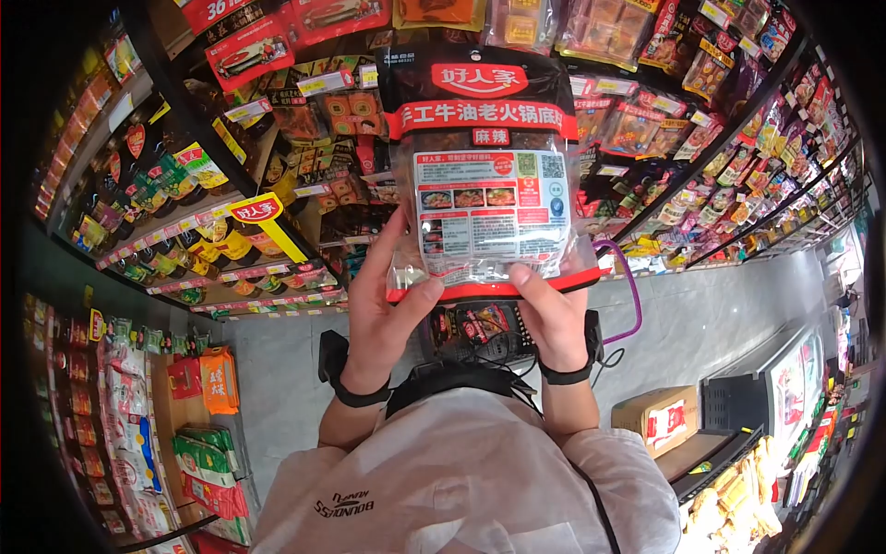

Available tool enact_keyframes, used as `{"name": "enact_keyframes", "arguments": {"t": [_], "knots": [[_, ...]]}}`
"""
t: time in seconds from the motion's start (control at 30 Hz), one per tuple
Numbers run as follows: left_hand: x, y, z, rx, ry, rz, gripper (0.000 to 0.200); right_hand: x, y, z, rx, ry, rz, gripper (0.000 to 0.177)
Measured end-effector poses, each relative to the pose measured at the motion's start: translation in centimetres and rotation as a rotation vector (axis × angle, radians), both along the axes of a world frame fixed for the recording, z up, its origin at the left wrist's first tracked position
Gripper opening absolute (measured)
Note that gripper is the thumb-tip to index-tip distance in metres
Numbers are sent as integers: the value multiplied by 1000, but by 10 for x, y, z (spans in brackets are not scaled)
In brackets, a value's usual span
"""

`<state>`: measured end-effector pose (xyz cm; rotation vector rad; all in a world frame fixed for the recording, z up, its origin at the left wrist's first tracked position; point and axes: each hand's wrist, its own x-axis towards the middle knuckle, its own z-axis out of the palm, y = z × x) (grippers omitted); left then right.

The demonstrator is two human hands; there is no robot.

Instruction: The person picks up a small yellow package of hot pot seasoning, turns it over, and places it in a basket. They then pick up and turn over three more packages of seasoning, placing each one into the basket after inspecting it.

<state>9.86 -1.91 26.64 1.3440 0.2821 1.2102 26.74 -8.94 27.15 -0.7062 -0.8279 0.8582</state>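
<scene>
A black, red and clear packet of hotpot base (494, 217) is held up in front of me, its printed back label facing me. My left hand (380, 300) grips its lower left edge, thumb on the front and fingers behind. At the lower right, my right hand (551, 309) pinches it the same way, with the thumb over the red bottom band. The fingers behind the packet are mostly hidden. Below the packet, a shopping basket or cart (475, 331) with dark packets inside shows partly between my forearms.
Shelves of hanging seasoning packets (646, 125) fill the view ahead and to the right. Jars (175, 180) line a shelf at left, with bagged goods (208, 457) below. A purple handle or tube (635, 291) curves beside my right hand. A cardboard box (657, 417) stands at lower right.
</scene>
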Motion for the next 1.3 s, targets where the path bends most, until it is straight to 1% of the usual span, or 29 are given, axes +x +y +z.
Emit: {"name": "enact_keyframes", "arguments": {"t": [0.13,0.3,0.4,0.53,0.6,0.7,0.87,1.13,1.3], "knots": [[-4,2,0,10,53,25,67,1,-2,1,-22,-88,6,56],[-6,4,0,15,114,57,66,3,-4,-1,-25,-150,21,57],[-7,2,1,-25,89,37,66,4,-6,-1,-44,-177,16,57],[-8,1,2,-29,118,39,67,3,-6,-2,-33,-192,-10,58],[-11,1,3,-53,151,29,67,5,-9,-3,-60,-183,27,58],[-7,-5,8,-134,89,19,68,6,-8,-6,-29,-131,58,56],[-11,0,-3,-99,154,41,68,4,-8,-8,-12,-51,74,53],[-10,-1,-1,-140,109,25,68,4,-6,-12,-7,-40,80,52],[-8,-2,-1,-164,81,28,67,1,-6,-12,-5,31,94,53]]}}
